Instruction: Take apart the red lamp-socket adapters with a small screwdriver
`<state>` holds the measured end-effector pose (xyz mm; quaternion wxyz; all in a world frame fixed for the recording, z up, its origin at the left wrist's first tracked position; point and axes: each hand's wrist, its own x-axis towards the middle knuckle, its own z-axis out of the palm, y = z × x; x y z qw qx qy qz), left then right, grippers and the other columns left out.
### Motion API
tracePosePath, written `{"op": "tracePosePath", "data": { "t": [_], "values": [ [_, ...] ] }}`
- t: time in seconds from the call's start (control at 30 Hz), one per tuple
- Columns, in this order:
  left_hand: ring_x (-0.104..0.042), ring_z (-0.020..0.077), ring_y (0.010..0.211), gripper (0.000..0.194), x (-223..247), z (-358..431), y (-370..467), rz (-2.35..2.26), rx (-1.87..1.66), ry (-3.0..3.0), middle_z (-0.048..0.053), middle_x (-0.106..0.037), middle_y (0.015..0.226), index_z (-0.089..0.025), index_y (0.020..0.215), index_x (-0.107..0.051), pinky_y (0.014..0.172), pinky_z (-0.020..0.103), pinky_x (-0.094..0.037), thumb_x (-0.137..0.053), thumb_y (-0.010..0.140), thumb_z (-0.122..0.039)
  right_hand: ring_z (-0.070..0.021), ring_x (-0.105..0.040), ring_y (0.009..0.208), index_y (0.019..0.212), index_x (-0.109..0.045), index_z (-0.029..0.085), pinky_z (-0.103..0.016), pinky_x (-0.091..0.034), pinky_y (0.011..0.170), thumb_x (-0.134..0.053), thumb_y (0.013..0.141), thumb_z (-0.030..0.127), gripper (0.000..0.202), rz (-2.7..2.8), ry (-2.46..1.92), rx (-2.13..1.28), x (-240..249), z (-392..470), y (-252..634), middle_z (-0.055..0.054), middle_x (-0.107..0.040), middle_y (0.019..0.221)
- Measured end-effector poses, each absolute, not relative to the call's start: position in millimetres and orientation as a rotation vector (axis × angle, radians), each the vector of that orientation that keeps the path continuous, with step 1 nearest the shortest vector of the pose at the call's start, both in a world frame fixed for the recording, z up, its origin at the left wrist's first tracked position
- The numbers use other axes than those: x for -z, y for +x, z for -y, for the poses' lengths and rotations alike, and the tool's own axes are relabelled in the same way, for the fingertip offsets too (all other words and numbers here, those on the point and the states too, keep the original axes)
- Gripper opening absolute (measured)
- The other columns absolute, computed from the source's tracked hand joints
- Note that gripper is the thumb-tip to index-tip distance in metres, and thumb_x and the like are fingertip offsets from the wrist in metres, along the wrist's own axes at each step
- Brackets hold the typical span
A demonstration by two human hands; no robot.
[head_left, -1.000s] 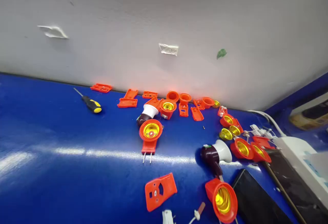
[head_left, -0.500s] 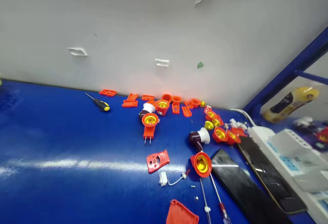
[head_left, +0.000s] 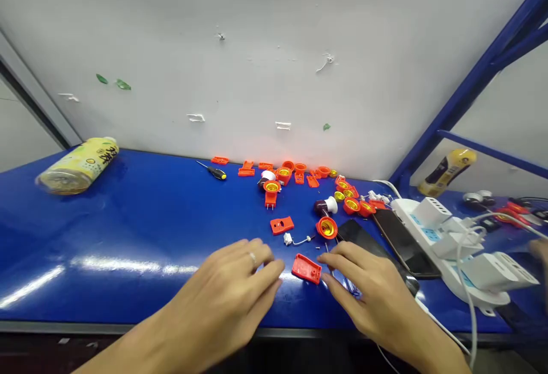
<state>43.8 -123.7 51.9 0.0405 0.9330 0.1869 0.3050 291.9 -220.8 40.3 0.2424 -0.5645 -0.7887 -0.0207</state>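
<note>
Over the front part of the blue table [head_left: 162, 208], my left hand [head_left: 233, 285] is hovering with loosely bent, empty fingers, and my right hand [head_left: 370, 288] is holding its thumb and fingers apart. Between them, near the front edge, a red plastic shell [head_left: 306, 269] is lying (whether my right fingertips are touching it, I can't tell).

You get bright light: white glare [head_left: 120, 264] (long, streaky) crosses the glossy blue tabletop [head_left: 149, 208], orange tints the white wall [head_left: 257, 88], and the yellow-labelled bottle [head_left: 85, 165] looks stretched.
</note>
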Motion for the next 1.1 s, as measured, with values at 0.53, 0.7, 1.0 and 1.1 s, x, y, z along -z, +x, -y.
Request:
{"op": "tracePosePath", "data": {
  "t": [0.53,0.7,1.0,1.1],
  "values": [
    [-0.066,0.0146,0.09,0.019,-13,50,88,-0.34,-0.806,2.403,0.001,-0.07,0.098,-0.02,0.107,-0.066,0.082,0.025,-0.053,-0.057,0.095,-0.009,-0.0187,-0.061,0.091,0.105,-0.07,0.023,-0.029,-0.047,0.074,-0.067,0.094,0.023,0.012,2.489,-1.366,-0.123,-68,125,315,-0.004,-0.068,0.1],
    [-0.064,0.0099,0.074,0.028,-6,58,85,-0.499,-1.008,2.114,-0.007,-0.069,0.09,-0.027,0.108,-0.059,0.073,0.021,-0.054,-0.072,0.089,-0.012,-0.0151,-0.062,0.082,0.138,-0.05,0.017,-0.027,-0.049,0.071,-0.065,0.098,0.036,0.047,2.217,-1.095,-0.166,-41,124,299,-0.005,-0.072,0.104],
    [-0.065,0.0103,0.07,0.05,-4,60,85,-0.536,-1.078,1.876,-0.01,-0.07,0.085,-0.031,0.114,-0.048,0.07,0.022,-0.056,-0.084,0.082,-0.021,-0.0155,-0.068,0.093,0.133,-0.065,0.024,-0.028,-0.053,0.081,-0.069,0.097,0.024,0.037,2.051,-1.006,-0.708,-38,123,295,-0.004,-0.076,0.111],
    [-0.064,0.0121,0.068,0.05,-6,59,86,-0.511,-0.951,1.767,-0.007,-0.07,0.081,-0.028,0.111,-0.047,0.069,0.025,-0.055,-0.086,0.08,-0.026,-0.0141,-0.069,0.085,0.116,-0.072,0.024,-0.025,-0.051,0.075,-0.067,0.096,0.021,0.02,2.005,-1.073,-0.767,-42,126,297,-0.001,-0.077,0.101]
  ]
}}
